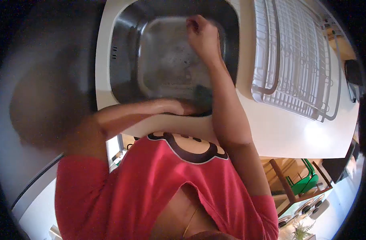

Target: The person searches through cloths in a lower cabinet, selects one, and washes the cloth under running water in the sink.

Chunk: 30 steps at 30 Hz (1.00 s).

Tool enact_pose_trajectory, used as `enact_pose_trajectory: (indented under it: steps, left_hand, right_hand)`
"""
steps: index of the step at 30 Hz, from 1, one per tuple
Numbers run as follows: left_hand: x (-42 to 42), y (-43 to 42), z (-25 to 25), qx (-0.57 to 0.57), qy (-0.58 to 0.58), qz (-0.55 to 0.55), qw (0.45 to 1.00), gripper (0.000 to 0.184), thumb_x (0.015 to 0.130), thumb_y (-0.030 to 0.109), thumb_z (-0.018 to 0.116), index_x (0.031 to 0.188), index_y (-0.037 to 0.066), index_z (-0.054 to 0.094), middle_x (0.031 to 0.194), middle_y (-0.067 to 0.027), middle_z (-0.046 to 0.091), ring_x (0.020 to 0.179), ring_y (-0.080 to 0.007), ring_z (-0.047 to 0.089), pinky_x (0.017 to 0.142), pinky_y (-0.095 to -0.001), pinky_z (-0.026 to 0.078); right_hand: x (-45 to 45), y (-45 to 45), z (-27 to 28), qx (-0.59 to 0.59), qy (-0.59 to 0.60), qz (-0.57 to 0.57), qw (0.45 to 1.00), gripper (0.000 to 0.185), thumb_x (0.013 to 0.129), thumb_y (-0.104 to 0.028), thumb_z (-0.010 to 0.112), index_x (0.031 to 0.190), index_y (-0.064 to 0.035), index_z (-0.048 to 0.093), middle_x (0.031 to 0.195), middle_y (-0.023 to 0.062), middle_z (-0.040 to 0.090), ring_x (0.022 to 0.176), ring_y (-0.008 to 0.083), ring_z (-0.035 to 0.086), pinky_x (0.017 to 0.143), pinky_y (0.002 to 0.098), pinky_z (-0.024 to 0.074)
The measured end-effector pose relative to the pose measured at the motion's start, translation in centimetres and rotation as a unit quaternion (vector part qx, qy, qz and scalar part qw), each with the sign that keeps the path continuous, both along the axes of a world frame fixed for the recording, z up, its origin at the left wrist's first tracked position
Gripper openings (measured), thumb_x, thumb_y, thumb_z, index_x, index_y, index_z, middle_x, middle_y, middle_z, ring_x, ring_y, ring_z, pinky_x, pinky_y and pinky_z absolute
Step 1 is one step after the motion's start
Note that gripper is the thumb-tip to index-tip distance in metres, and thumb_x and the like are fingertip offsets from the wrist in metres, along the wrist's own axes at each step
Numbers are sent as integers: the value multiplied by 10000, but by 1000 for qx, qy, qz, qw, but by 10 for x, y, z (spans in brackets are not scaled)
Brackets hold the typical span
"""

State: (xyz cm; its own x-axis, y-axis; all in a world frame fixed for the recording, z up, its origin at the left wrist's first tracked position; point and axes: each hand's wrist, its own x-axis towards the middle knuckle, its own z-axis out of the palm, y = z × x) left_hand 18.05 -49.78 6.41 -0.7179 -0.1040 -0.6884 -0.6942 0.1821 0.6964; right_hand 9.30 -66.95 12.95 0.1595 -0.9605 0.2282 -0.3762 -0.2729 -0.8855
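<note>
A metal sink (145,86) with rounded corners lies in front of me, its bottom wet and dull. My left hand (187,108) reaches down inside the near wall, in shadow and blurred. Against it is a dark green pad (203,95), which the hand seems to grip; its fingers show poorly. Over the far right part of the sink, my right hand (202,34) is curled into a loose fist. A dark hollow shows between its fingers, and I make out nothing in it.
To the right on the white counter (267,128) stands a white wire dish rack (295,60). A dark grey surface (43,92) rises at the left. Below the counter at right is a shelf with a green object (305,182).
</note>
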Motion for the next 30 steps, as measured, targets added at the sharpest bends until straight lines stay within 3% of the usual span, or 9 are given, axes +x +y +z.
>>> enact_pose_trajectory:
  steps: [3,7,13,16,18,20,24,27,30]
  left_hand:
    - [-47,-15,1,14,34,55,998,408,869,357,366,1057,55,565,1109,-158,529,995,-264,488,907,-403,349]
    - [22,-20,14,44,1,68,997,425,888,366,348,1020,34,577,1063,-174,554,932,-258,526,868,-398,394]
    - [103,-13,32,113,-345,26,932,529,856,421,345,1040,-24,563,1089,-192,555,940,-284,552,821,-394,407]
    - [83,4,7,-7,-61,37,997,496,833,390,388,922,-56,586,963,-204,593,814,-310,583,720,-427,436]
    - [41,-2,42,-7,68,-24,997,472,879,384,369,978,-48,531,961,-224,561,809,-250,538,696,-418,412]
    - [27,-3,107,-37,28,120,992,491,873,405,395,951,-59,538,892,-234,573,770,-272,558,663,-424,412]
    - [59,14,70,-85,-30,257,962,502,864,421,435,869,-64,566,714,-227,583,641,-317,582,592,-438,422]
    - [103,31,105,-217,-97,401,885,424,834,391,487,750,-3,620,665,-236,567,635,-367,582,619,-461,435]
    - [140,39,136,-298,-130,482,814,403,831,379,497,768,-8,593,685,-230,568,676,-378,575,615,-454,434]
  right_hand:
    - [-5,0,4,16,1,-12,1000,179,769,-175,550,878,-42,600,767,156,606,729,284,602,661,330,459]
    - [-9,0,6,25,27,-8,999,191,778,-199,537,881,-53,604,772,157,607,730,279,605,659,335,459]
    - [-11,0,11,51,60,17,997,155,738,-153,540,839,-49,595,786,190,595,786,362,579,667,394,458]
    - [-9,2,12,57,50,0,997,150,742,-144,538,836,-40,591,775,194,591,769,351,586,657,383,454]
    - [-10,3,11,46,45,0,998,141,749,-135,533,836,-38,589,772,190,591,751,340,591,653,377,452]
    - [-12,3,11,22,55,9,998,131,757,-123,526,838,-39,587,769,184,591,731,328,593,651,373,452]
    - [-8,4,14,42,96,-20,994,164,761,-90,524,904,-17,557,840,182,589,796,318,580,692,370,451]
    - [8,-13,6,-123,131,-17,984,364,767,-177,555,1108,-58,508,1067,171,549,907,295,566,759,347,453]
    - [48,-37,51,-373,198,10,906,464,735,-135,549,1182,-92,432,1208,171,445,959,325,536,785,372,459]
